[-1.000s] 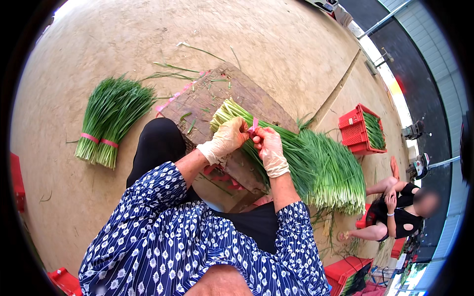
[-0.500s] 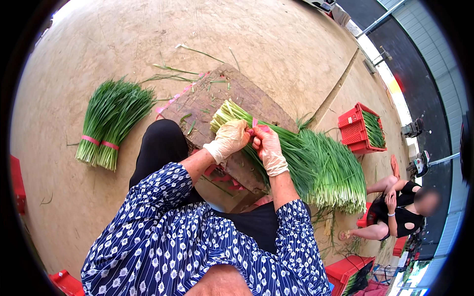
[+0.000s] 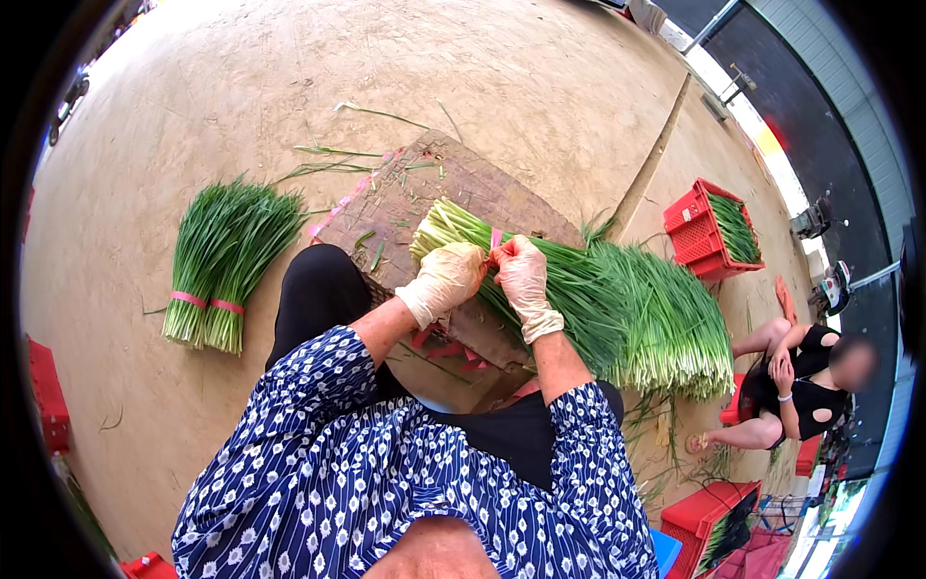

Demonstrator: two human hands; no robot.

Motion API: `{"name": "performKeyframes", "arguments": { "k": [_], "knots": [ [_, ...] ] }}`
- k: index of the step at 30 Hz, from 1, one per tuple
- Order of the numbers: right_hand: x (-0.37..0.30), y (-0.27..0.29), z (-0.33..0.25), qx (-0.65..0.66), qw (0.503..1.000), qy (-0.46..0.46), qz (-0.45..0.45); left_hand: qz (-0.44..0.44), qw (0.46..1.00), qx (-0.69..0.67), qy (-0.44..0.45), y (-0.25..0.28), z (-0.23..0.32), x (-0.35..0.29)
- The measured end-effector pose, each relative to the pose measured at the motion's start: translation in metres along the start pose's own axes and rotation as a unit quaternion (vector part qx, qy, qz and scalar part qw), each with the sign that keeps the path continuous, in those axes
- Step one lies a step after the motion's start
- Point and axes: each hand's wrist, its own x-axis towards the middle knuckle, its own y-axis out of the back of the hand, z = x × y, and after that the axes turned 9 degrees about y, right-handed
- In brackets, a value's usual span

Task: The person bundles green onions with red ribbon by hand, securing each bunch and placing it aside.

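A thick bunch of garlic chives lies across a worn wooden board, its pale stem ends toward the upper left. A pink ribbon goes round the stems. My left hand, in a thin pale glove, is closed at the ribbon on the near side of the bunch. Right beside it, my gloved right hand pinches the ribbon too, fingertips almost touching the left ones. The exact ends are hidden by the fingers. To the right lies a loose heap of chives.
Two tied chive bunches lie on the floor at left. A red crate of chives stands at right, another red crate at lower right. A seated person is at right. Pink ribbon scraps lie by the board.
The view has shifted slightly. My hands stay at the pink ribbon, fingers close together; the right hand has turned a little. The bunch remains in place on the board.
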Motion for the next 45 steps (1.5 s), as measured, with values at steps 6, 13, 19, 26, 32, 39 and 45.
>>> {"name": "performKeyframes", "arguments": {
  "k": [6, 13, 19, 26, 32, 39, 45],
  "knots": [
    [0.006, 0.006, -0.001, -0.279, 0.938, 0.205, 0.014, -0.057, 0.99, 0.125, -0.015, -0.009, -0.004, -0.005],
    [0.0, 0.001, 0.014, -0.296, 0.932, 0.208, 0.014, -0.118, 0.958, 0.257, 0.045, -0.017, 0.012, -0.026],
    [-0.012, -0.004, 0.026, -0.305, 0.927, 0.209, -0.06, -0.117, 0.938, 0.326, 0.02, -0.062, -0.023, -0.05],
    [-0.027, -0.009, 0.031, -0.313, 0.935, 0.152, -0.07, -0.202, 0.934, 0.296, 0.0, -0.039, -0.023, -0.047],
    [-0.021, -0.016, 0.038, -0.33, 0.929, 0.16, -0.045, -0.186, 0.932, 0.302, 0.077, -0.019, -0.017, -0.039],
    [-0.007, -0.012, 0.04, -0.316, 0.937, 0.139, -0.053, -0.153, 0.978, 0.026, 0.142, -0.02, -0.02, -0.031],
    [0.006, -0.012, 0.039, -0.301, 0.946, 0.104, -0.058, -0.119, 0.979, -0.015, 0.164, -0.021, -0.01, -0.025]
  ]
}}
